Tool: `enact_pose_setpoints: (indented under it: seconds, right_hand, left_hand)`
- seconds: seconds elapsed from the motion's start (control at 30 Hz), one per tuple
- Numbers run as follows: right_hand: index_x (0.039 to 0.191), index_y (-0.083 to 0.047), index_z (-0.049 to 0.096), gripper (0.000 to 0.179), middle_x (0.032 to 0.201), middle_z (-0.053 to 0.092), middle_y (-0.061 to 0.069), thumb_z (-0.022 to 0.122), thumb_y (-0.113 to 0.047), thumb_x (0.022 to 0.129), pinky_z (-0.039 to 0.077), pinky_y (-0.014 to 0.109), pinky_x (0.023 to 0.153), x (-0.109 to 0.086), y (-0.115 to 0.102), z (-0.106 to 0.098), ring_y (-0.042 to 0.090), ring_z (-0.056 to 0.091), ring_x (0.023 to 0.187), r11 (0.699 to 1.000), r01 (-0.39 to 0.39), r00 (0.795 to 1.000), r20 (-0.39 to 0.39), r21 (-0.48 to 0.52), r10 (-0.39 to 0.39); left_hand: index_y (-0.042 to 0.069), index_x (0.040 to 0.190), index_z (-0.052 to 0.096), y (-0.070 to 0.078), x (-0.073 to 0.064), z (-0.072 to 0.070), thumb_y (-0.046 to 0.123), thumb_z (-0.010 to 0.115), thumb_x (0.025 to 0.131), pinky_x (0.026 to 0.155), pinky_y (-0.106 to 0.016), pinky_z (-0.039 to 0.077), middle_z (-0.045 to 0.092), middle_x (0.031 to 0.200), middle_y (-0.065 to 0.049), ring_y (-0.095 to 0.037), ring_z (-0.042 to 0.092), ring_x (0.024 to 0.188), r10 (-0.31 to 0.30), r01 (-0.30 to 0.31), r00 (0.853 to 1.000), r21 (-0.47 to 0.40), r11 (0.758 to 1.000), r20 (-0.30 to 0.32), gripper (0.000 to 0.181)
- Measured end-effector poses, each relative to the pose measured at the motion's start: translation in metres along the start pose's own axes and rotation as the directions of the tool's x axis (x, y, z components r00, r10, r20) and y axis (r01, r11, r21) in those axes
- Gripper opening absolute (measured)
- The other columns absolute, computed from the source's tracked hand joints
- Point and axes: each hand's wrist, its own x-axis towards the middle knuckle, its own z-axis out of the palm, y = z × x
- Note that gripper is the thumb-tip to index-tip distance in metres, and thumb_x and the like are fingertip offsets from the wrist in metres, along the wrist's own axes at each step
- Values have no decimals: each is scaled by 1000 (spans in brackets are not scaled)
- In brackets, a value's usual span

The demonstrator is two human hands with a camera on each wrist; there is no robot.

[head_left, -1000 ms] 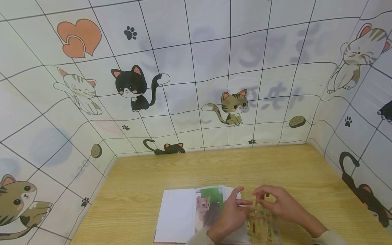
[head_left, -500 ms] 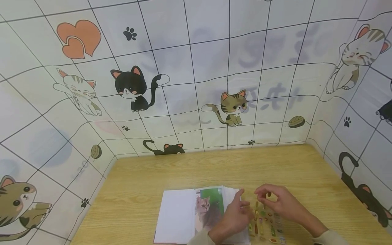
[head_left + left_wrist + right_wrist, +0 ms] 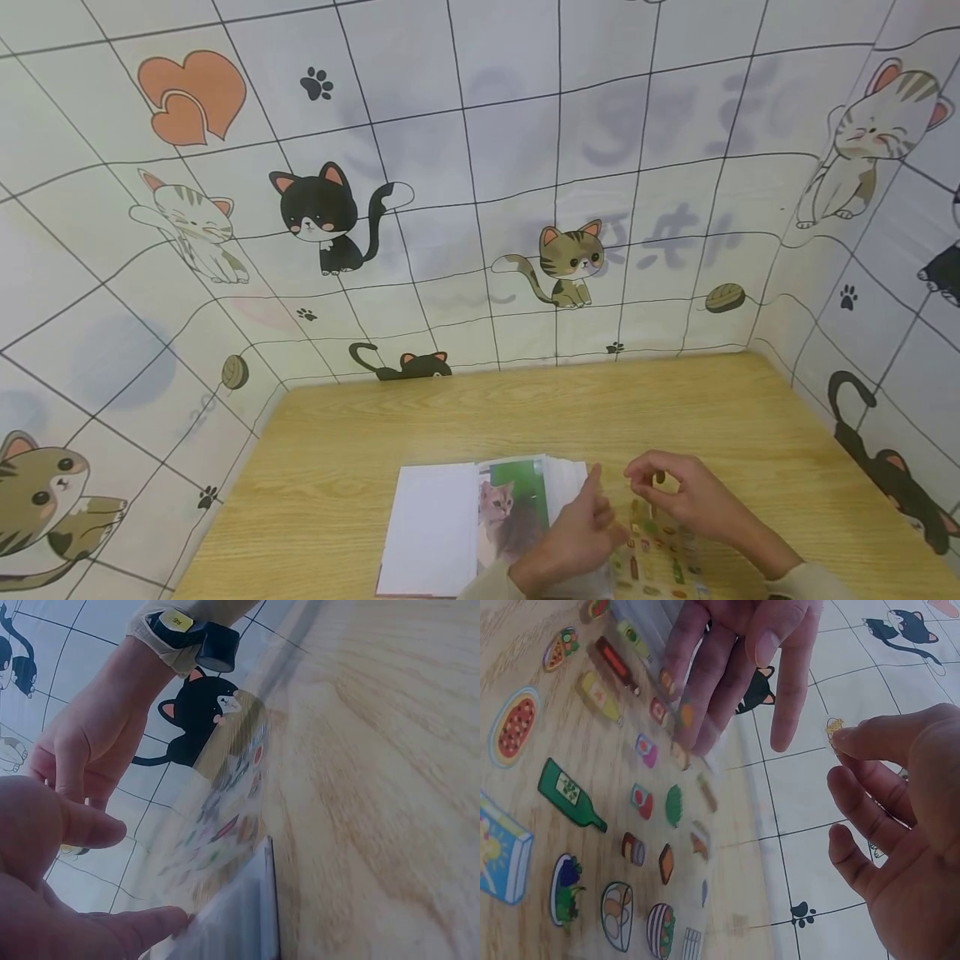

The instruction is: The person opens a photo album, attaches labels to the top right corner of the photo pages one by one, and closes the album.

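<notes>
In the right wrist view, my right hand [image 3: 907,780] pinches a small yellow sticker [image 3: 834,733] between thumb and index finger. The head view has this right hand [image 3: 690,492] raised above the far end of a clear sticker sheet [image 3: 660,558] printed with small food and bottle pictures. My left hand [image 3: 577,533] is over the right side of an open album [image 3: 431,529], at the sheet's left edge, its fingers extended and loose. Up close, the left fingertips [image 3: 694,735] lie close to the sheet; whether they touch it I cannot tell.
A cat photo [image 3: 510,512] shows on the album's right-hand page, partly behind the left hand. The wooden table [image 3: 337,467] meets a cat-patterned cloth wall [image 3: 480,208] at the back and both sides.
The sticker sheet has shifted slightly right and nearer to me. My left hand has drawn back a little from the right hand, which stays nearly still with its pinch.
</notes>
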Motion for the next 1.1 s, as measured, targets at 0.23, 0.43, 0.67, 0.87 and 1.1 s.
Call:
enact_pose_setpoints:
  seconds: [0.23, 0.43, 0.67, 0.87, 1.1]
  right_hand:
    - [100, -26, 68, 28, 90, 70, -7, 73, -2, 86, 49, 24, 63, 0, 1, 0, 2, 58, 75, 999, -28, 1000, 3, -16, 28]
    - [100, -25, 68, 28, 89, 70, -6, 73, -1, 85, 49, 24, 64, 3, 1, 2, 2, 58, 75, 998, -52, 999, 5, -18, 52]
    - [99, -26, 68, 26, 88, 68, -11, 72, -2, 87, 48, 24, 65, 8, 0, 6, 2, 57, 74, 993, -115, 993, 8, -27, 115]
    - [97, -25, 69, 19, 86, 67, -11, 71, -8, 90, 48, 24, 65, 11, 1, 9, 2, 55, 74, 985, -167, 986, 19, -36, 168]
    - [98, -23, 69, 15, 87, 69, -6, 70, -9, 91, 50, 24, 67, 18, 1, 15, 3, 57, 75, 982, -189, 981, 39, -5, 189]
  left_hand:
    - [11, 158, 17, 5, -2, -8, 18, 68, 89, 61, -21, 48, 62, 93, 2, -8, 55, 67, 22, -22, 1000, 0, 1000, -10, 86]
    - [15, 153, 31, 10, -6, -17, 21, 67, 91, 102, -40, 48, 52, 144, -18, -33, 54, 130, 20, -21, 999, -38, 999, -30, 72]
    - [18, 142, 51, 5, -14, -33, 26, 63, 96, 106, -33, 44, 55, 142, -6, -21, 52, 132, 120, -122, 991, -20, 992, -67, 48]
    - [16, 128, 64, -3, -24, -46, 23, 62, 97, 102, -31, 47, 63, 131, 5, -13, 56, 124, 253, -229, 963, 209, 951, -96, 32]
    - [11, 129, 62, -14, -37, -64, 18, 57, 99, 106, -34, 44, 63, 131, 0, -14, 54, 127, 397, -346, 916, 390, 853, -57, 31]
